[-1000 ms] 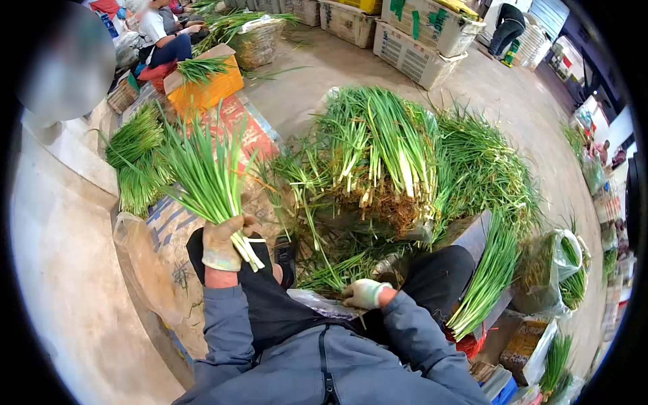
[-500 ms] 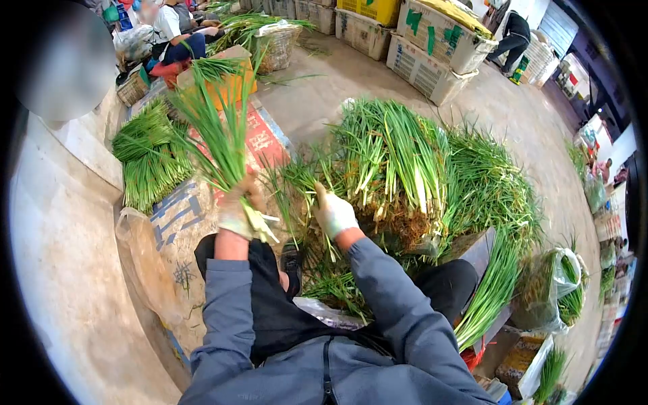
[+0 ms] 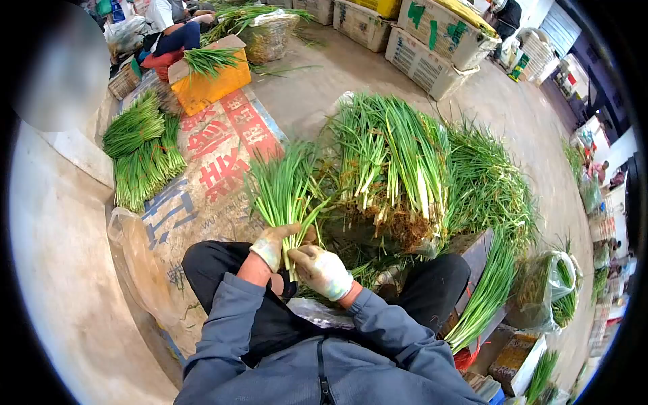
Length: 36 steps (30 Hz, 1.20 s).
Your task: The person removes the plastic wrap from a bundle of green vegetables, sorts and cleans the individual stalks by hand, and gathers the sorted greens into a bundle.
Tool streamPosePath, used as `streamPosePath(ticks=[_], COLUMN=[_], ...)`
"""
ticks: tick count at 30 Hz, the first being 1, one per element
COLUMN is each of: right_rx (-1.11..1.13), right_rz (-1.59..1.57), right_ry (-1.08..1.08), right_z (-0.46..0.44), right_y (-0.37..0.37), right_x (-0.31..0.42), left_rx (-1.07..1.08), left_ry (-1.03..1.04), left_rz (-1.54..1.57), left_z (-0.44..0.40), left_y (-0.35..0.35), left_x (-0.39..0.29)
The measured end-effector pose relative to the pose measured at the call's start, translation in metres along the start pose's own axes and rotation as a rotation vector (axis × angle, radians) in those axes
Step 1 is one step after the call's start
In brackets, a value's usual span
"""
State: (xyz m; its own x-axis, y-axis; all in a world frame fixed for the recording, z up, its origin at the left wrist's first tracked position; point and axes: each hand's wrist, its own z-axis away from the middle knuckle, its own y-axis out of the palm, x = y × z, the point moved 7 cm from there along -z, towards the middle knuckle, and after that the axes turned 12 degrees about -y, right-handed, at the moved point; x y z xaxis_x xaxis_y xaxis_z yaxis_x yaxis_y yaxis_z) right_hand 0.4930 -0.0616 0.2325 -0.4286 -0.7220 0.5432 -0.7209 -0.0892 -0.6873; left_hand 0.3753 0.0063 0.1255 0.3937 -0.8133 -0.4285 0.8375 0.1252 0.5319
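Note:
A bunch of garlic chives (image 3: 283, 202) stands upright in front of my lap, leaves away from me and pale stem ends toward me. My left hand (image 3: 270, 247), in a whitish glove, is closed around its lower stems. Beside it, my right hand (image 3: 325, 273), gloved too, has curled fingers pressed against the stem ends; the fingertips are partly hidden. Just beyond my right hand rises a big heap of chives (image 3: 391, 155) with brown soil-covered roots facing me. A looser green heap (image 3: 489, 182) leans against its right side.
Tied bunches (image 3: 142, 152) lie on printed cardboard (image 3: 219, 172) at the left, along a pale wall (image 3: 67, 256). An orange box (image 3: 209, 81) stands farther back, near a seated person. Stacked white crates (image 3: 432, 64) are at the back. More chives (image 3: 482, 297) lie by my right knee.
My left hand has lowered its bunch and moved right, toward my body's middle. My right hand has come back from the heap to the stem ends. The two hands are now together.

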Motion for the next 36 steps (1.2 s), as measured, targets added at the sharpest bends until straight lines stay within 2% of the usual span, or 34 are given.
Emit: streamPosePath(ticks=[2,3,4,5,6,7,9,10,12,13,15,16,17,19,21,22,23,25,27,29,31,32,33,34,35,36], right_rx=[-0.001,0.004,-0.051,-0.107,-0.232,-0.250,-0.093,-0.073,-0.142,-0.144,-0.057,-0.015,0.151,0.603,1.203,1.452,1.455,1.146,0.447,0.324,0.359,0.429,0.621,0.599,0.587,0.624], right_rz=[-0.054,-0.058,-0.060,-0.060,-0.039,0.148,0.321,-0.010,-0.767,-0.772,-0.995,-0.943,-0.805,-0.440,-0.401,-0.264,-0.259,0.169,0.295,0.501,0.522,0.505,0.455,0.477,0.497,0.579], right_ry=[-0.058,-0.055,-0.002,0.053,0.258,0.432,0.744,0.948,1.192,1.186,1.064,1.085,1.033,0.660,0.323,0.307,0.304,0.482,0.515,0.443,0.648,0.730,0.820,0.826,0.831,0.805], right_z=[-0.001,0.005,0.015,0.025,0.038,0.055,0.075,0.109,0.105,0.100,0.092,0.091,0.101,0.110,0.135,0.132,0.109,0.045,-0.029,-0.076,-0.081,-0.084,-0.079,-0.078,-0.069,-0.058], right_y=[-0.012,-0.013,-0.015,-0.016,-0.019,-0.010,0.010,0.057,0.082,0.077,0.079,0.072,0.081,0.094,0.118,0.113,0.101,0.065,0.031,0.029,0.062,0.068,0.076,0.083,0.099,0.118], right_x=[0.017,0.014,0.006,-0.003,-0.027,-0.059,-0.109,-0.167,-0.158,-0.149,-0.128,-0.115,-0.119,-0.114,-0.084,-0.073,-0.072,-0.113,-0.143,-0.169,-0.220,-0.219,-0.220,-0.224,-0.233,-0.248], left_rx=[0.053,0.053,-0.029,0.083,0.200,0.136,0.148,0.120,0.079,0.078,0.022,0.015,0.011,0.064,0.127,0.148,0.172,0.156,-0.020,0.040,-0.020,-0.006,0.012,0.089,-0.066,-0.078], left_ry=[0.104,0.152,0.211,0.248,0.274,0.503,0.560,0.576,0.604,0.610,0.588,0.595,0.598,0.669,0.662,0.649,0.638,0.575,0.535,0.509,0.486,0.484,0.480,0.471,0.426,0.432], left_rz=[0.001,0.184,0.161,0.265,0.369,0.338,0.299,0.311,0.275,0.270,0.396,0.412,0.423,0.309,0.357,0.392,0.423,0.455,0.490,0.467,0.502,0.504,0.501,0.462,0.535,0.535], left_z=[0.041,0.032,0.043,0.054,0.066,0.070,0.079,0.079,0.075,0.076,0.079,0.089,0.088,0.091,0.093,0.088,0.084,0.080,0.071,0.060,0.056,0.051,0.047,0.052,0.045,0.045], left_y=[0.022,0.008,-0.004,-0.007,-0.009,-0.020,-0.015,-0.013,-0.015,-0.016,-0.025,-0.020,-0.026,-0.033,-0.028,-0.032,-0.034,-0.024,-0.025,-0.016,-0.008,-0.007,-0.006,0.005,-0.002,0.002], left_x=[-0.023,-0.031,-0.051,-0.065,-0.080,-0.099,-0.110,-0.111,-0.109,-0.110,-0.108,-0.109,-0.109,-0.118,-0.119,-0.115,-0.115,-0.113,-0.107,-0.108,-0.106,-0.107,-0.107,-0.109,-0.105,-0.104])
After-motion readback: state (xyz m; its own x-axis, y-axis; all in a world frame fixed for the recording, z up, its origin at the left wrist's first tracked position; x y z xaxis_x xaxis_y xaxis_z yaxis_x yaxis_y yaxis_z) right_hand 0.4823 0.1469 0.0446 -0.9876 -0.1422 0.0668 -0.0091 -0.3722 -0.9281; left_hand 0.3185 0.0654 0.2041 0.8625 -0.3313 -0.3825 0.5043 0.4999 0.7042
